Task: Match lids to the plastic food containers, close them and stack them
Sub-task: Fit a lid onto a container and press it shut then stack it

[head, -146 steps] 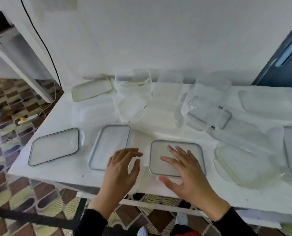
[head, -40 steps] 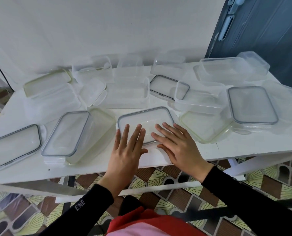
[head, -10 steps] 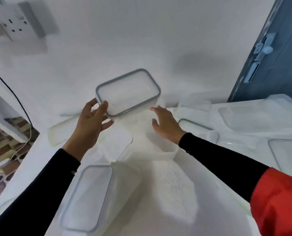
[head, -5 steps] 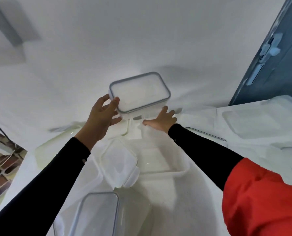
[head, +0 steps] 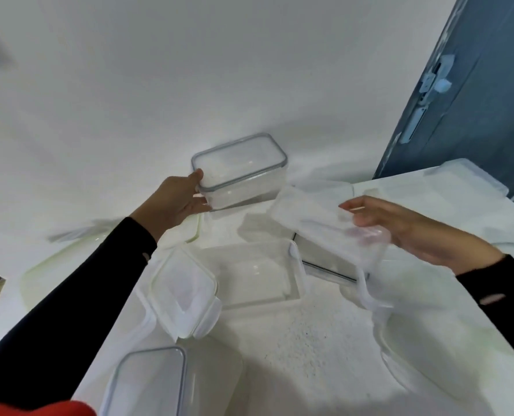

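At frame centre, your left hand [head: 174,199] pinches the closed container [head: 240,169] by one corner while your right hand [head: 399,226] clasps a clear lid [head: 324,226], so either could tip and slip.

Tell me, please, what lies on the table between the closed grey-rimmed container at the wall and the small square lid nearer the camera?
In the head view, the left hand and its black sleeve cross that stretch.
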Available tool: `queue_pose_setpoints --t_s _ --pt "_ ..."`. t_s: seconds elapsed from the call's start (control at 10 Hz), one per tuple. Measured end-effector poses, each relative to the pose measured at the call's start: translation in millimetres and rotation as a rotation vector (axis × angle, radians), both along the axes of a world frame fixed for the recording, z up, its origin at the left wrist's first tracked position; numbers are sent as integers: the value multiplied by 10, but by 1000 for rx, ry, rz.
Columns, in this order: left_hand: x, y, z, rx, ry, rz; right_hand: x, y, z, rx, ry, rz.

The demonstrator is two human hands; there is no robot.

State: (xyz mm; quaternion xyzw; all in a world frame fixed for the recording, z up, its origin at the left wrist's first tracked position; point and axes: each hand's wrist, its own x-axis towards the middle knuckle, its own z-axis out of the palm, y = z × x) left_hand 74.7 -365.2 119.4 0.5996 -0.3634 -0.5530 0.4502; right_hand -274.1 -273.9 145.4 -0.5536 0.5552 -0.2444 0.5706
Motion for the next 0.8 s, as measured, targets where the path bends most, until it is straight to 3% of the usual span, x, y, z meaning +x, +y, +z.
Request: queue_pose_setpoints --t_s 0.1,0.3,0.4,0.6,0.8 --pt "-159 -45 -193 90 -121 -3 -160 227 -122 221 -268 83" --pt "-390 -120 -420 130 -487 -45 -145 498 -595 499 -450 309" --pt "-477 -144 -477 194 -542 -50 -95 638 -844 597 -498 325" --pt "-661 -121 -747 75 -639 -17 -14 769 -1036 704 -456 281" --pt "-714 -28 -910 -110 -1295 -528 69 793 -1078 650 -278 224"
